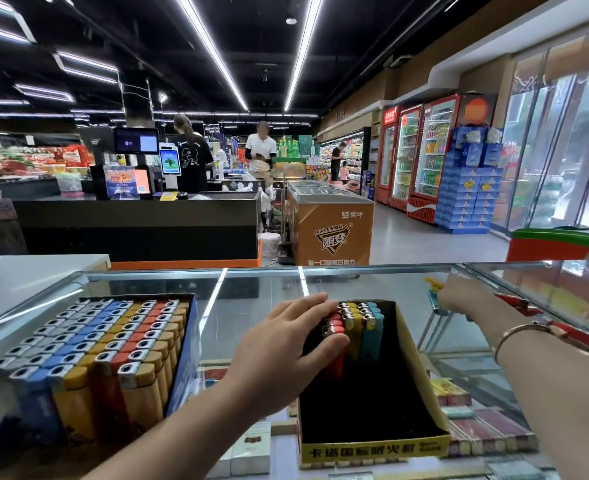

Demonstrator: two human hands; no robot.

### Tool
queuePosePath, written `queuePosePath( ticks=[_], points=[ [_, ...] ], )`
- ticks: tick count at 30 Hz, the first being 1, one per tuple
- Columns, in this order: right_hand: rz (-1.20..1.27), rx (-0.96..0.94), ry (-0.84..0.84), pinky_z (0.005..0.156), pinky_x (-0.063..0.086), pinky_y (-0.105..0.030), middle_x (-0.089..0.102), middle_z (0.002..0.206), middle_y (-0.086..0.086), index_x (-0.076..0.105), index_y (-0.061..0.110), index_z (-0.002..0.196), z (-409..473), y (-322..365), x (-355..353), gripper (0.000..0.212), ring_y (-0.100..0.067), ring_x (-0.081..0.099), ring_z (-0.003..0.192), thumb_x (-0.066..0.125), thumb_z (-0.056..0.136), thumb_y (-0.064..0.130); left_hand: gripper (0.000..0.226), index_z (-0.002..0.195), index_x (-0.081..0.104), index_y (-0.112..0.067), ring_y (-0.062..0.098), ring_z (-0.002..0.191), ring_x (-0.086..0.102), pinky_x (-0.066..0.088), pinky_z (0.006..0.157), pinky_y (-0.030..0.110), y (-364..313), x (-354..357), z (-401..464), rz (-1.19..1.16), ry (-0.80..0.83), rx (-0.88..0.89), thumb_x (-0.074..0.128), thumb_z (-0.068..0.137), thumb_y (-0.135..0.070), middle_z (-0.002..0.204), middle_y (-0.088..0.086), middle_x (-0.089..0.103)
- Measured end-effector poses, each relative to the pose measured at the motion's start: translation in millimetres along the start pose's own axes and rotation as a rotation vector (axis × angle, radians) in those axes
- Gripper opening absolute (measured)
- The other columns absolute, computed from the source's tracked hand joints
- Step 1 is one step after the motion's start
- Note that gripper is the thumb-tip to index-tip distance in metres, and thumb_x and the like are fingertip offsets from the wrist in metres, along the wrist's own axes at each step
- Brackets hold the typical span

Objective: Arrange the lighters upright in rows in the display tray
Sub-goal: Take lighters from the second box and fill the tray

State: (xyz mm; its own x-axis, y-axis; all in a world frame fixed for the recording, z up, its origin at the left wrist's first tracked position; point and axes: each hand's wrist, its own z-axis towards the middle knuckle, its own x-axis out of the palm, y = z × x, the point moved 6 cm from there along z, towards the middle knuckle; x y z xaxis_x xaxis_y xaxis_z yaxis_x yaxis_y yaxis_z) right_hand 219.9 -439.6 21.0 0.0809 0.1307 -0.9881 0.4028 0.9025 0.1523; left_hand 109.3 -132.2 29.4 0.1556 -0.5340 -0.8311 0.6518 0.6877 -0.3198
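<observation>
Left, a full box (182,344) of lighters stands on the glass table (261,299). Centre, my left hand (286,344) lies spread, fingers (324,306) apart and pressing the upright lighters (355,323) at the far end of the display tray (421,382). Right, my right hand (459,296) reaches to loose lighters (433,284); its fingers are hidden, so I cannot tell their state. I judge each lighter light, rigid, smooth, tippy; take it by the body's flat sides.

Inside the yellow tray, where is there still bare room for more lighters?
The tray's black floor is bare from its near printed wall up to the lighters at the far end. That end is crowded, with the left hand resting there.
</observation>
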Motion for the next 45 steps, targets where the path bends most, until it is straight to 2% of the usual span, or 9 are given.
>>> queuePosePath(
  ticks=[4, 9, 13, 18, 23, 28, 37, 41, 45],
  points=[
    [-0.149, -0.026, 0.134, 0.104, 0.035, -0.037, 0.049, 0.133, -0.02, 0.052, 0.003, 0.118, 13, 15, 12, 0.033, -0.032, 0.046, 0.121, 0.031, 0.096, 0.015, 0.064, 0.14, 0.019, -0.05, -0.014, 0.119, 0.02, 0.034, 0.086, 0.018, 1, 1, 0, -0.009, 0.007, 0.01, 0.02, 0.08, -0.074, 0.143, -0.033, 0.023],
    [-0.011, 0.119, 0.241, 0.096, 0.037, -0.034, 0.043, 0.136, -0.011, 0.041, 0.016, 0.137, 2, 18, -4, 0.058, -0.027, 0.045, 0.125, 0.041, 0.089, 0.047, 0.06, 0.14, 0.016, -0.051, -0.016, 0.117, 0.017, 0.029, 0.087, 0.018, 3, 3, 0, -0.012, 0.012, 0.021, 0.025, 0.084, -0.072, 0.143, -0.034, 0.022],
    [-0.21, 0.095, 0.245, 0.112, 0.023, -0.042, 0.024, 0.154, -0.007, 0.028, 0.019, 0.145, 2, 29, 9, 0.061, -0.028, 0.024, 0.14, 0.028, 0.096, 0.054, 0.064, 0.14, 0.015, -0.051, -0.016, 0.116, 0.015, 0.026, 0.089, 0.018, 4, 4, 0, -0.002, 0.023, 0.022, 0.021, 0.081, -0.075, 0.143, -0.033, 0.021],
    [-0.332, 0.027, 0.182, 0.107, 0.025, -0.047, 0.041, 0.143, -0.007, 0.046, 0.013, 0.132, -1, 37, 14, 0.042, -0.028, 0.035, 0.133, 0.023, 0.097, 0.017, 0.061, 0.14, 0.017, -0.05, -0.018, 0.114, 0.014, 0.021, 0.083, 0.011, 3, 3, 0, -0.016, 0.015, 0.032, 0.025, 0.083, -0.072, 0.143, -0.033, 0.022],
    [-0.24, -0.056, 0.122, 0.097, 0.042, -0.039, 0.057, 0.122, -0.013, 0.057, 0.006, 0.112, 4, 37, 21, 0.031, -0.03, 0.054, 0.112, 0.033, 0.096, 0.016, 0.059, 0.141, 0.02, -0.047, -0.013, 0.12, 0.019, 0.027, 0.09, 0.018, 1, 2, 0, -0.028, 0.013, 0.033, 0.028, 0.086, -0.068, 0.144, -0.03, 0.023],
    [-0.098, -0.088, 0.043, 0.07, 0.044, -0.028, 0.054, 0.084, -0.004, 0.051, 0.007, 0.1, -9, 29, 15, 0.02, -0.025, 0.059, 0.087, 0.048, 0.089, 0.024, 0.057, 0.14, 0.022, -0.048, -0.006, 0.126, 0.024, 0.029, 0.091, 0.019, 3, 2, -1, -0.034, -0.003, 0.034, 0.031, 0.087, -0.066, 0.143, -0.031, 0.025],
    [-0.161, 0.079, -0.227, 0.07, 0.048, -0.031, 0.061, 0.095, -0.008, 0.056, 0.012, 0.106, -28, -11, -29, 0.021, -0.025, 0.059, 0.086, 0.044, 0.094, 0.024, 0.059, 0.14, 0.023, -0.047, -0.003, 0.127, 0.027, 0.04, 0.095, 0.028, 1, 0, -1, -0.042, 0.021, 0.023, 0.03, 0.085, -0.068, 0.143, -0.03, 0.026],
    [-0.342, 0.096, -0.132, 0.079, 0.046, -0.034, 0.059, 0.113, -0.006, 0.055, 0.015, 0.113, -30, -30, -18, 0.024, -0.025, 0.056, 0.104, 0.042, 0.093, 0.017, 0.065, 0.14, 0.022, -0.048, -0.003, 0.126, 0.027, 0.039, 0.095, 0.028, 0, 0, -1, -0.043, 0.033, 0.013, 0.023, 0.079, -0.071, 0.143, -0.03, 0.025],
    [-0.393, 0.011, -0.104, 0.075, 0.046, -0.032, 0.058, 0.105, -0.003, 0.053, 0.019, 0.111, -29, -31, -9, 0.023, -0.021, 0.057, 0.096, 0.039, 0.094, 0.014, 0.065, 0.14, 0.022, -0.048, -0.003, 0.125, 0.027, 0.039, 0.094, 0.027, 0, 0, -1, -0.054, 0.044, 0.008, 0.024, 0.08, -0.071, 0.143, -0.029, 0.025]
  ],
)
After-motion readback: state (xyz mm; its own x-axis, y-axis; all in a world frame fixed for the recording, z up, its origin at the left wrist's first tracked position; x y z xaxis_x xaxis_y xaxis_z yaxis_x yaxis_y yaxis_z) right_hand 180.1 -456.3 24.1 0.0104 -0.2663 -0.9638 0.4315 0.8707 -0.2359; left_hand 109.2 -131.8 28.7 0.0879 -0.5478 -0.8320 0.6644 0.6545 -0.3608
